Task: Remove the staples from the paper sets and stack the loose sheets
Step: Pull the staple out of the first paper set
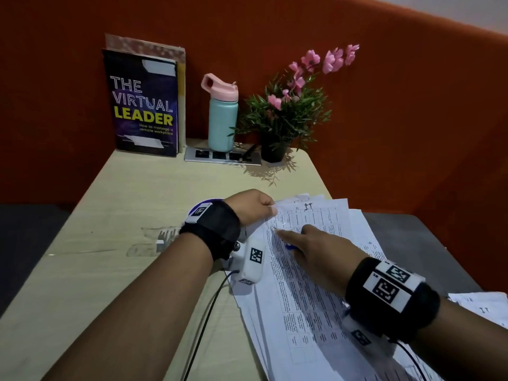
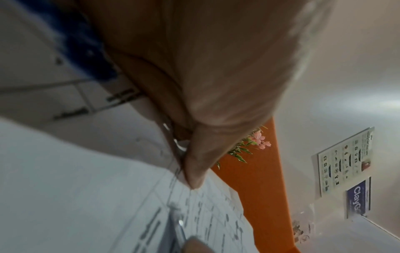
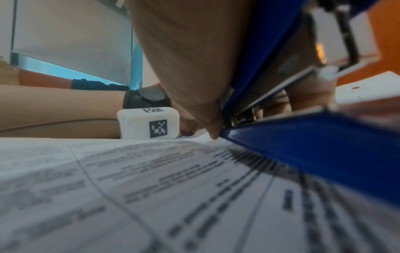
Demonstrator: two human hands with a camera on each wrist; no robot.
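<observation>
A fanned pile of printed paper sets [image 1: 308, 270] lies on the right half of the table. My left hand [image 1: 270, 210] pinches the top left corner of the uppermost set; the left wrist view shows its thumb [image 2: 194, 171] pressed on the sheet [image 2: 86, 188]. My right hand [image 1: 290, 233] grips a blue stapler-type tool [image 3: 314, 142], mostly hidden under the palm in the head view. The tool's metal tip [image 1: 273, 229] rests on the paper just below the pinched corner. I cannot make out the staple itself. The paper [image 3: 151, 188] fills the lower part of the right wrist view.
A second lot of printed sheets [image 1: 481, 303] lies at the right edge. At the back stand a book [image 1: 143, 105], a teal bottle with a pink lid [image 1: 222, 116], a potted plant [image 1: 286, 116] and a socket panel [image 1: 220, 156]. Bare table [image 1: 123, 215] lies to the left.
</observation>
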